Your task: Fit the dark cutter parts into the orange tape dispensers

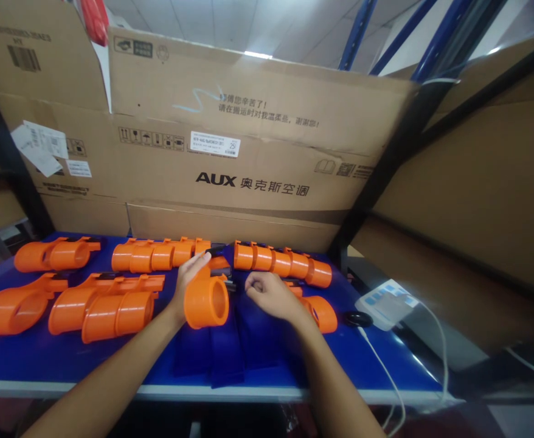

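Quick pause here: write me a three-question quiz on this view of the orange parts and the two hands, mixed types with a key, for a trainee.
1. Multiple choice: What is the left hand holding?
A) A white cable
B) An orange plastic ring part with a round opening
C) A red bag
2. True or false: The AUX-branded cardboard stands behind the blue tabletop, on the side away from the person.
3. Fill in the blank: The white-and-blue device lies toward the person's ____ side.

Key: 1 B; 2 true; 3 right
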Available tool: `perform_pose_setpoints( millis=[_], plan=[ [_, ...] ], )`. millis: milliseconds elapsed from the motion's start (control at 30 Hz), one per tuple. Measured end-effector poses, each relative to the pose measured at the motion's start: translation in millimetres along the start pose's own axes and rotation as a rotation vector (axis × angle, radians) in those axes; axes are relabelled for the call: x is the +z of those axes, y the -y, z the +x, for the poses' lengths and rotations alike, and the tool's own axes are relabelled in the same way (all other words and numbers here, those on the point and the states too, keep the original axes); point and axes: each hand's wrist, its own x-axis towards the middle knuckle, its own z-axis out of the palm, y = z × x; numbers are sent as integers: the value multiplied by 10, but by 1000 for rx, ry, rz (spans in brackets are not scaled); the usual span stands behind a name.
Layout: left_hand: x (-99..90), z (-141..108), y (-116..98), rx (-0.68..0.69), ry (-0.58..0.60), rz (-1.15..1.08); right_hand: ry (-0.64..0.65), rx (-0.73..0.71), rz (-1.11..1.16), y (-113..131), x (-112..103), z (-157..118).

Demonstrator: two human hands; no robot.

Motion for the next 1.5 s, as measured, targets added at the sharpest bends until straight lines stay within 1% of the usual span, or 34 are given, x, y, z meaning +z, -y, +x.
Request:
perform_pose_setpoints(
  millis=[133, 300, 400, 467, 533, 633, 700, 833, 933, 1200, 1333, 1433, 1500],
  plan=[
    [72, -54, -17, -18, 20, -40, 4, 2, -100, 1, -23, -26],
    [25, 14, 37, -38, 1, 1, 41, 64, -260, 45, -73, -10],
    [8, 30, 60, -30, 2, 36, -31, 89, -291, 86, -91, 3],
    [13, 26, 72, -19, 14, 41, -103, 45, -236, 118, -78, 7],
    [25, 19, 88, -9, 28, 48, -155, -45, -127, 153, -44, 7],
    [39, 5, 130, -1, 66, 80, -183, -177, -11, 198, 32, 4],
    [45, -7, 170, -8, 113, 100, -213, -219, -17, 213, 84, 4],
    [55, -28, 235, -46, 208, 174, -315, -231, -97, 209, 158, 8],
    [47, -26, 237, -54, 243, 208, -344, -243, -146, 202, 185, 7],
    [10, -4, 190, -53, 256, 260, -371, -280, -138, 177, 265, -19],
    [33, -19, 167, -36, 253, 250, -392, -304, -113, 169, 298, -42],
    [41, -21, 154, -35, 258, 240, -392, -318, -122, 166, 300, -44],
    [42, -19, 150, -30, 242, 218, -381, -322, -124, 158, 290, -31]
  ],
)
